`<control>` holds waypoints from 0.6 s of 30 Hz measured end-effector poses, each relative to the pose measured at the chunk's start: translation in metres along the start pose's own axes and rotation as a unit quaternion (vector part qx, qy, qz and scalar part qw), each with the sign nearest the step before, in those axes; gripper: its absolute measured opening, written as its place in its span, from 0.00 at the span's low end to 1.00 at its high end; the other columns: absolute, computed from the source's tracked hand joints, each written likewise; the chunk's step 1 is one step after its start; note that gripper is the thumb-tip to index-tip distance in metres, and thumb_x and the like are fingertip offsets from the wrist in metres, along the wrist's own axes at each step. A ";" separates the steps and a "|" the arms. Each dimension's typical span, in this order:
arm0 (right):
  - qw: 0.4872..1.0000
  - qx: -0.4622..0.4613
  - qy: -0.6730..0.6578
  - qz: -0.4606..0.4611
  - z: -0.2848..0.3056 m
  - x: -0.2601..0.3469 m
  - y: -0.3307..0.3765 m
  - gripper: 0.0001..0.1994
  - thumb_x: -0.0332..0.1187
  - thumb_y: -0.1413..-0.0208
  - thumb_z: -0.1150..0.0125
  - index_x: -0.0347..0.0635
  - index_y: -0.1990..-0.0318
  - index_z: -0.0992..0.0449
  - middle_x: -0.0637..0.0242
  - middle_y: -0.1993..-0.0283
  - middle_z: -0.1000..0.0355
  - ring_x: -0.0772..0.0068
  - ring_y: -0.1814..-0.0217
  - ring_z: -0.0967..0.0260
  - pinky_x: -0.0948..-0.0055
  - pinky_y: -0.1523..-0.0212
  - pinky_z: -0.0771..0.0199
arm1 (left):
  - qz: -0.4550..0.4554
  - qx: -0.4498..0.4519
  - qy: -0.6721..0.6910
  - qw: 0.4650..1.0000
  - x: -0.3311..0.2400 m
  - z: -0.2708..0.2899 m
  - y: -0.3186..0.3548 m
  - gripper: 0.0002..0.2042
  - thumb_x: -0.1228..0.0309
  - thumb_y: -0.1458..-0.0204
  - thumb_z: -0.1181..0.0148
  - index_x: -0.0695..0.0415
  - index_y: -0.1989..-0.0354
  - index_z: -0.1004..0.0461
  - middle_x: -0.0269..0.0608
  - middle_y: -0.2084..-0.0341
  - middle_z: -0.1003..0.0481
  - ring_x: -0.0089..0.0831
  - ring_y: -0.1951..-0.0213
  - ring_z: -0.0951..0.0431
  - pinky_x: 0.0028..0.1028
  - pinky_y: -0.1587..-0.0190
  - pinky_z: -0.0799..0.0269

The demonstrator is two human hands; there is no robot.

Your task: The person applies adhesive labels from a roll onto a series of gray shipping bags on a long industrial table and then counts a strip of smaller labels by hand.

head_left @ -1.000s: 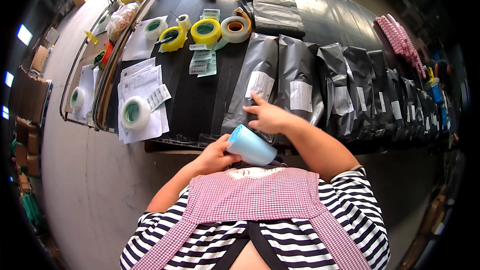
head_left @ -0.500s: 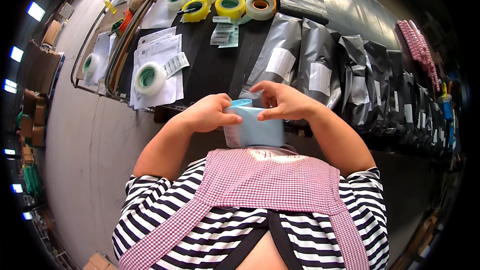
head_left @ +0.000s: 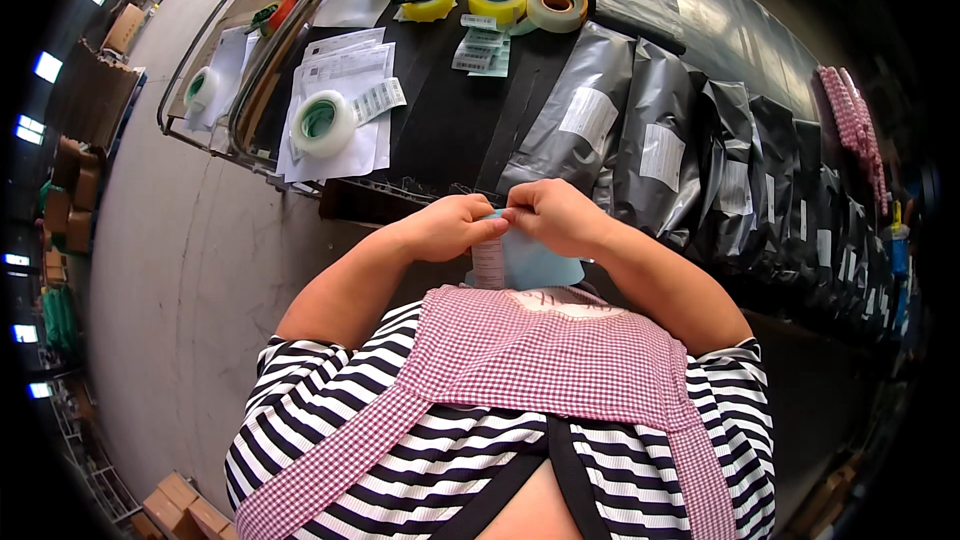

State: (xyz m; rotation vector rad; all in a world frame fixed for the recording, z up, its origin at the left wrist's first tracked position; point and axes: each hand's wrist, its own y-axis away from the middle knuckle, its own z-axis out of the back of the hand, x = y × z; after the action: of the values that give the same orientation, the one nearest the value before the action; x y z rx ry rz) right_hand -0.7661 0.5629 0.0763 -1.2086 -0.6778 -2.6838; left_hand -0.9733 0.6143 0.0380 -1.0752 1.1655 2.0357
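Note:
A light blue pouch (head_left: 541, 262) with a pale printed label (head_left: 487, 265) on its left part hangs upright in front of my apron. My left hand (head_left: 448, 228) grips its upper left corner, the thumb lying across the top. Right beside it, my right hand (head_left: 556, 216) pinches the top edge, fingers curled and knuckles up. The fingertips of both hands nearly meet there and cover much of the rim. Whether the pouch's mouth is open or folded over cannot be seen.
Beyond my hands stands a black-topped table (head_left: 440, 140). On it are a clear tape roll (head_left: 322, 124) on papers, yellow tape rolls (head_left: 497, 0), barcode labels (head_left: 483, 48) and a row of grey mailing bags (head_left: 655, 130). A metal-framed cart (head_left: 180, 128) adjoins the left side.
My right hand has closed from spread fingers to a pinch on the pouch's top edge, moving in toward my left hand. The loop seen at the rim is now covered. The whole view has shifted slightly.

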 end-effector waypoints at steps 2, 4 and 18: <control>0.999 -0.046 -0.021 0.016 -0.019 -0.009 0.002 0.10 0.37 0.41 0.40 0.39 0.64 0.21 0.53 0.69 0.23 0.52 0.67 0.25 0.61 0.64 0.27 | -0.022 -0.021 0.030 0.999 0.005 -0.007 0.005 0.20 0.57 0.35 0.48 0.65 0.57 0.24 0.39 0.61 0.28 0.28 0.60 0.25 0.28 0.61 0.26; 0.988 -0.127 -0.067 0.050 -0.037 -0.014 0.005 0.09 0.35 0.41 0.40 0.38 0.66 0.22 0.53 0.72 0.24 0.54 0.71 0.26 0.63 0.67 0.28 | -0.047 -0.040 0.057 0.996 0.009 -0.012 0.009 0.21 0.55 0.35 0.48 0.66 0.57 0.23 0.41 0.60 0.28 0.29 0.62 0.24 0.29 0.61 0.26; 0.964 0.240 -0.106 -0.040 0.023 -0.073 0.011 0.17 0.42 0.47 0.30 0.35 0.60 0.19 0.65 0.66 0.21 0.76 0.62 0.27 0.74 0.57 0.29 | -0.059 -0.055 0.179 0.981 0.032 -0.019 0.011 0.22 0.54 0.35 0.48 0.65 0.55 0.24 0.36 0.58 0.28 0.27 0.60 0.26 0.29 0.57 0.26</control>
State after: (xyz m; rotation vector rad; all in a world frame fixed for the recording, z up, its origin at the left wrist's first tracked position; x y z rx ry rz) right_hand -0.6983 0.5587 0.0401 -1.3494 -1.3381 -2.2571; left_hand -0.9919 0.5946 0.0104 -1.5767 1.1349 1.8815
